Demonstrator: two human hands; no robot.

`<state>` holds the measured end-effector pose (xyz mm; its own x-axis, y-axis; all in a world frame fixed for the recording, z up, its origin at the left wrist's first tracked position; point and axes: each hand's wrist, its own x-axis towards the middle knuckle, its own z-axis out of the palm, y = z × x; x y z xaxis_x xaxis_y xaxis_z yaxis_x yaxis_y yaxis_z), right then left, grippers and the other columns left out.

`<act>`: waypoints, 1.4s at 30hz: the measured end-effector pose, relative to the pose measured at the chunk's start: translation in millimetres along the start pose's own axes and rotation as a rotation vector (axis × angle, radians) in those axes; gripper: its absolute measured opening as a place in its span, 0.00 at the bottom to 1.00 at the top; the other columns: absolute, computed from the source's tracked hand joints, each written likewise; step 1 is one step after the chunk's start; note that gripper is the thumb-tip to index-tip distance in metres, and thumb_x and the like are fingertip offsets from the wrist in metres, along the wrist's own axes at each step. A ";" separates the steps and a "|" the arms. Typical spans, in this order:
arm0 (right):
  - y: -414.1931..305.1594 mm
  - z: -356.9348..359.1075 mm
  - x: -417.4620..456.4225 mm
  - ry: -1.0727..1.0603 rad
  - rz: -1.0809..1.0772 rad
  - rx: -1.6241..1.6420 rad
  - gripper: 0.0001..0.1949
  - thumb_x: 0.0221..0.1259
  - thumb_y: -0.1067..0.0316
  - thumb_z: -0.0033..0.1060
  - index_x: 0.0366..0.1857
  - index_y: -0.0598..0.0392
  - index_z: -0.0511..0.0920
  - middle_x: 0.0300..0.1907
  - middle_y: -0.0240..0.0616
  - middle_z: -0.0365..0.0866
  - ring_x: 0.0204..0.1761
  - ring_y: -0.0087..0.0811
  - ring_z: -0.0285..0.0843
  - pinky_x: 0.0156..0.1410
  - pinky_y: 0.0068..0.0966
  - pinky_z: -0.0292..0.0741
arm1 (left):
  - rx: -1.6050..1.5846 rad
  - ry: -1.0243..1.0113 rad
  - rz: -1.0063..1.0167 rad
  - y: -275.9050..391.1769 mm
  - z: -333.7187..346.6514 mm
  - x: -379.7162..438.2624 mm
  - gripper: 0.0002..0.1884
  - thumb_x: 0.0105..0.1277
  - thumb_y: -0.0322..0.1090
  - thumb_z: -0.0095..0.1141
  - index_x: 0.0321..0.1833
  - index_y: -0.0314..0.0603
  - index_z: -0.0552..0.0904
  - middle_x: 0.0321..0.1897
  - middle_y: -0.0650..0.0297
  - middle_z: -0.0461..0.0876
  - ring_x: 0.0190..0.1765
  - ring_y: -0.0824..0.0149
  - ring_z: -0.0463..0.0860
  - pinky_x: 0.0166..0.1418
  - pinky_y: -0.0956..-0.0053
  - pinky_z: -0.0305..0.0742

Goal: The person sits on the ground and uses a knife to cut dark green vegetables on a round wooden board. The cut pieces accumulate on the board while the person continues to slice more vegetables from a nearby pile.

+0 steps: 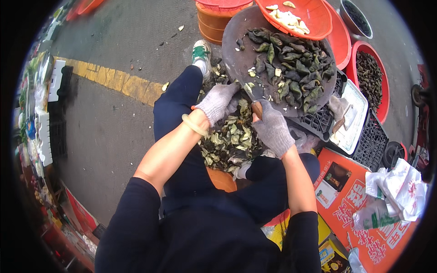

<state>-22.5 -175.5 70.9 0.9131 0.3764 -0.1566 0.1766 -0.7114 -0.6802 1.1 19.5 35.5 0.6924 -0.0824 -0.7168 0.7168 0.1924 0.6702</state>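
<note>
My right hand [273,128], in a grey knit glove, is closed around the wooden handle of a knife [257,110], whose blade points up and left by the edge of a round dark board [235,51]. My left hand [218,100], gloved alike, has its fingers curled near the blade; a small dark piece seems to be at its fingertips, mostly hidden. On the board lies a heap of dark, horn-shaped water caltrops [300,68] with a few pale bits. Below both hands, between the knees, a pile of pale and dark peelings [235,136] fills an orange tub [222,179].
A red colander [315,20] of peeled white pieces overlaps the board's far edge. To the right stand a red basin [384,85] of dark caltrops, a white tray [358,126] with a cleaver [350,117], black crates [370,143] and an orange box [355,204] with plastic bags.
</note>
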 end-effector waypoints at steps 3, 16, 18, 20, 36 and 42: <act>8.6 -2.3 -1.3 -0.007 -0.037 0.106 0.14 0.63 0.71 0.61 0.51 0.60 0.75 0.36 0.60 0.81 0.41 0.61 0.81 0.42 0.42 0.77 | 0.045 0.029 0.014 -5.1 5.2 -11.3 0.19 0.78 0.46 0.49 0.33 0.40 0.80 0.18 0.68 0.74 0.18 0.76 0.69 0.22 0.78 0.61; 15.1 -17.5 12.6 -0.128 0.226 0.302 0.18 0.63 0.65 0.62 0.51 0.66 0.75 0.35 0.59 0.81 0.37 0.56 0.80 0.44 0.40 0.76 | 0.682 -0.038 0.689 -19.5 -9.2 -2.7 0.18 0.62 0.21 0.51 0.55 0.32 0.82 0.35 0.56 0.86 0.38 0.67 0.85 0.46 0.72 0.79; 31.1 -2.1 7.1 0.011 0.157 0.347 0.17 0.64 0.64 0.64 0.50 0.65 0.75 0.32 0.54 0.81 0.34 0.50 0.81 0.40 0.39 0.77 | 0.326 -0.032 0.450 -27.2 -0.3 -7.5 0.13 0.71 0.31 0.53 0.54 0.35 0.82 0.33 0.63 0.85 0.33 0.74 0.81 0.38 0.79 0.76; 27.9 1.4 2.9 0.097 0.274 0.591 0.15 0.65 0.62 0.65 0.46 0.62 0.76 0.27 0.44 0.79 0.24 0.36 0.77 0.31 0.32 0.74 | 0.066 0.000 0.284 -27.8 6.8 -16.9 0.14 0.78 0.43 0.52 0.51 0.40 0.82 0.30 0.70 0.83 0.28 0.82 0.76 0.30 0.87 0.66; -0.4 -56.8 -31.3 -0.096 0.024 1.153 0.20 0.54 0.64 0.75 0.48 0.61 0.79 0.38 0.35 0.82 0.37 0.23 0.79 0.41 0.23 0.76 | -0.973 -0.658 -0.495 -29.9 55.7 -86.2 0.16 0.77 0.48 0.50 0.54 0.44 0.79 0.38 0.64 0.83 0.33 0.70 0.81 0.31 0.75 0.77; 3.1 -69.7 -37.6 -0.101 -0.079 0.976 0.32 0.54 0.70 0.79 0.64 0.60 0.73 0.53 0.35 0.82 0.51 0.25 0.78 0.56 0.24 0.76 | -0.499 -0.706 -0.049 -13.7 43.5 -95.0 0.16 0.78 0.45 0.50 0.52 0.37 0.78 0.32 0.62 0.82 0.31 0.72 0.82 0.33 0.79 0.77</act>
<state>-30.7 -233.2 124.6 0.8678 0.4834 -0.1150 -0.1867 0.1028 -0.9770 -70.9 -17.9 102.8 0.6695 -0.6579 -0.3450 0.7417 0.5657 0.3605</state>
